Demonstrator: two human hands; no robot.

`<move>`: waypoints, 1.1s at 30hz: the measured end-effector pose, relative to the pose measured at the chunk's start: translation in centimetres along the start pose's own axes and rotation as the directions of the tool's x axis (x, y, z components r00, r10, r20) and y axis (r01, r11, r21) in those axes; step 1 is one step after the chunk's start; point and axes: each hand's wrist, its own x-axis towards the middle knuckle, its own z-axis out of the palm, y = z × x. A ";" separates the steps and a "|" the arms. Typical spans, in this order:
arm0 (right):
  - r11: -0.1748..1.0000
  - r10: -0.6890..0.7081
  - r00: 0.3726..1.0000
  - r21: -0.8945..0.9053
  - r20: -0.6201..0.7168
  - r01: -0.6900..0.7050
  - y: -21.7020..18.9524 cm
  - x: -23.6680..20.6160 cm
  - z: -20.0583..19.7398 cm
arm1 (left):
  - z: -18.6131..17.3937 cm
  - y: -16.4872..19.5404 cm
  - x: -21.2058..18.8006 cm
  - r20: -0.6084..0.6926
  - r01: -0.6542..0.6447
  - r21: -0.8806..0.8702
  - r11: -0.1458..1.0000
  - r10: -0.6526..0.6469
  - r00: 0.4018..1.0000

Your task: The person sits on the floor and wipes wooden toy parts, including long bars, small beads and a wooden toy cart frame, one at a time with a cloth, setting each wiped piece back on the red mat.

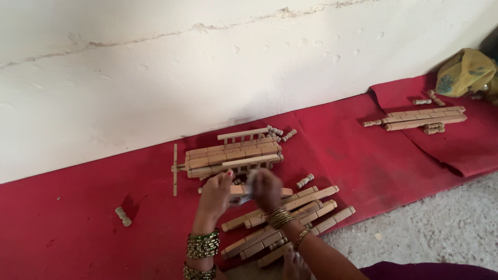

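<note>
We see left hand (215, 196) pinching rail (239, 190) end; right hand (266, 190) blurred, closed on same rail with pale scrap, just beside left; hasty rubbing may knock stack (233, 154) just beyond.

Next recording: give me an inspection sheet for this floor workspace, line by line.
Surface: red cloth on a grey floor, along a white wall.
Job's things: wooden slat held by both hands; stacked slatted pieces behind; loose slats in front.
Clutter: small turned pegs, second slat bundle, yellow cloth bundle.
Grippers: left hand grips the slat; right hand blurred, on it.
Cables: nothing seen.
Surroundings: cracked wall.
</note>
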 end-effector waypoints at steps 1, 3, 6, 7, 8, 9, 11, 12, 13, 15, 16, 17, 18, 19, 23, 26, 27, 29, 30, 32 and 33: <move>0.989 -0.029 0.998 -0.145 -0.053 0.021 1.8 0.2 -1.0 | 0.0 0.4 -0.3 -0.002 -0.014 0.007 1.000 0.014 1.000; 0.928 0.026 0.993 -0.366 -0.116 -0.067 4.7 0.8 -3.0 | 0.2 1.3 -0.7 -0.004 -0.052 0.023 0.998 0.052 0.999; 0.817 0.251 0.956 -0.498 -0.149 -0.292 6.1 1.4 -4.8 | 0.9 2.6 -1.3 -0.030 -0.082 -0.008 0.997 0.082 0.996; 0.811 0.289 0.948 -0.492 -0.134 -0.317 5.7 1.7 -5.0 | 1.0 3.0 -1.4 -0.049 -0.100 -0.027 0.995 0.099 0.994; 0.798 0.335 0.935 -0.492 -0.118 -0.348 4.9 1.8 -4.9 | 1.1 3.1 -1.6 -0.062 -0.109 -0.047 0.993 0.106 0.992; 0.853 0.355 0.932 -0.384 -0.067 -0.353 3.7 1.6 -4.7 | 1.1 3.2 -1.7 -0.073 -0.115 -0.064 0.991 0.110 0.991; 0.926 0.356 0.934 -0.147 0.040 -0.347 0.7 1.4 -3.5 | 1.1 2.8 -1.7 -0.111 -0.077 -0.152 0.985 0.060 0.992; 0.984 0.015 1.000 -0.179 -0.023 -0.019 -1.0 1.3 -2.5 | 0.9 2.5 -1.5 -0.130 -0.063 -0.196 0.979 0.037 0.991; 0.925 -0.327 0.943 -0.229 -0.067 0.304 -2.5 1.1 -1.7 | 0.8 2.1 -1.3 -0.127 -0.073 -0.181 0.981 0.051 0.991; 0.930 -0.354 0.934 -0.124 -0.049 0.346 -4.9 0.1 0.3 | 0.6 1.1 -0.7 -0.118 -0.084 -0.149 0.985 0.066 0.991; 0.927 -0.373 0.927 -0.072 -0.043 0.369 -5.6 0.0 0.9 | 0.5 0.6 -0.4 -0.128 -0.140 -0.087 0.986 0.128 0.983; 0.921 -0.389 0.921 -0.034 -0.029 0.388 -5.9 -0.1 1.4 | 0.3 0.1 -0.2 -0.134 -0.191 -0.023 0.981 0.187 0.973; 0.916 -0.401 0.916 0.005 -0.016 0.401 -5.9 -0.1 1.7 | 0.2 -0.3 -0.1 -0.136 -0.238 0.042 0.970 0.241 0.961; 0.908 -0.418 0.909 0.043 -0.005 0.418 -5.5 0.0 1.7 | 0.2 -0.5 0.0 -0.131 -0.212 0.061 0.975 0.218 0.967; 0.974 -0.055 0.998 -0.217 0.031 0.061 -1.5 0.9 -0.1 | 0.1 0.3 -0.5 -0.069 -0.124 -0.054 0.991 0.120 0.990; 0.939 0.010 0.998 -0.342 -0.067 -0.032 2.0 1.0 -3.0 | 0.5 2.0 -1.6 -0.050 -0.056 -0.156 0.986 0.049 0.998; 0.929 -0.011 0.993 -0.369 -0.120 -0.034 2.7 1.3 -3.5 | 0.7 2.6 -1.8 -0.057 -0.033 -0.168 0.985 0.023 0.998; 0.905 -0.010 0.990 -0.423 -0.140 -0.051 3.1 1.6 -3.9 | 1.2 3.1 -2.0 -0.083 -0.110 -0.075 0.991 0.103 0.991; 0.890 -0.005 0.989 -0.451 -0.148 -0.063 2.7 1.7 -3.7 | 1.3 3.0 -1.9 -0.092 -0.143 -0.029 0.989 0.140 0.986; 0.934 -0.003 0.998 -0.355 -0.070 -0.022 1.0 1.9 -2.4 | 1.4 2.4 -1.4 -0.087 -0.106 -0.038 0.994 0.103 0.991; 0.952 -0.008 1.000 -0.305 -0.028 -0.001 -0.3 1.9 -1.5 | 1.3 1.9 -1.0 -0.087 -0.090 -0.044 0.995 0.085 0.993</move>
